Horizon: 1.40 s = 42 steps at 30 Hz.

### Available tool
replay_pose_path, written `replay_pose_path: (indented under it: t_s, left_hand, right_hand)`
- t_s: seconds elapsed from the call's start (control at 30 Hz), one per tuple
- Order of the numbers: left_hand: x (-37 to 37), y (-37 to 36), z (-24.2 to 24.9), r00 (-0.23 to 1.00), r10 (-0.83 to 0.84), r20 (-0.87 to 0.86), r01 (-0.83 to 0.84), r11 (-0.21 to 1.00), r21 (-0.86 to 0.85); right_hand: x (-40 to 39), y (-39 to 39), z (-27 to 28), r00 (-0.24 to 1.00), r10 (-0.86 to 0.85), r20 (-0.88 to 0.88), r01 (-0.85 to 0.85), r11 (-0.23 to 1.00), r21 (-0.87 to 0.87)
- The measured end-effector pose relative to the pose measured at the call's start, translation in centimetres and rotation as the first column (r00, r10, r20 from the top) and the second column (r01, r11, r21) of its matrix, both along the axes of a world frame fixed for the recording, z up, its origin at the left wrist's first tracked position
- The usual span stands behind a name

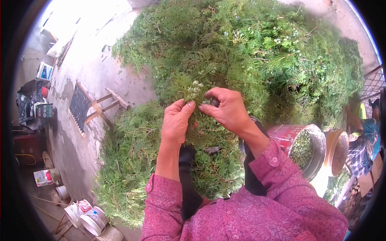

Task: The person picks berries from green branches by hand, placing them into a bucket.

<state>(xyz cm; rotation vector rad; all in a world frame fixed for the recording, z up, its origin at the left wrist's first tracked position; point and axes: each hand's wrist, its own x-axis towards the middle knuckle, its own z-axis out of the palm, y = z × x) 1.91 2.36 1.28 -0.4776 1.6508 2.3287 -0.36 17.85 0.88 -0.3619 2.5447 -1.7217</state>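
Note:
My left hand (175, 124) pinches a small evergreen sprig (194, 89) between thumb and fingers, its pale green cones standing up at the tip. Close beside it, my right hand (230, 109) is closed, thumb and forefinger meeting near the base of the sprig; whatever lies between those fingertips is too small to make out. Both hands are over a large heap of cut evergreen branches (193, 44), which spreads around my legs. To the right, a tilted red bucket (278, 135) contains many small green cones (301, 149).
A tan bucket (337, 150) stands beyond the red one. On the concrete floor at left lies a wooden folding stool (96, 106) with a dark seat. White buckets (93, 221) sit at lower left, and wire mesh (370, 83) borders the right side.

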Motion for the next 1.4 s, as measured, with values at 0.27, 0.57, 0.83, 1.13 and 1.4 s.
replay_pose_path:
  t_s: [0.27, 0.57, 0.83, 1.13, 1.4]
  left_hand:
    - [0.2, -0.9, 0.0, 1.000, 0.022, -0.009, -0.022, 1.000, -0.007]
    - [0.1, -0.9, 0.2, 0.995, 0.081, -0.057, -0.081, 0.997, 0.006]
    - [0.3, -0.3, -0.3, 0.994, 0.012, -0.107, -0.014, 1.000, -0.018]
    - [0.2, -0.9, 0.1, 0.980, 0.171, -0.104, -0.162, 0.983, 0.092]
    - [0.6, -0.4, 0.0, 0.972, 0.055, -0.227, -0.085, 0.988, -0.128]
  right_hand:
    - [-1.8, 1.3, 0.8, 0.942, -0.069, 0.328, 0.233, 0.839, -0.492]
    - [-1.5, 1.6, 1.6, 0.823, 0.263, 0.503, 0.150, 0.754, -0.640]
    - [-1.1, 0.1, -0.5, 0.988, -0.152, 0.012, 0.152, 0.977, -0.150]
    - [-1.9, 2.2, 1.0, 0.731, 0.391, 0.560, 0.236, 0.625, -0.744]
    - [-1.1, 0.7, 1.1, 0.761, 0.358, 0.541, -0.020, 0.847, -0.532]
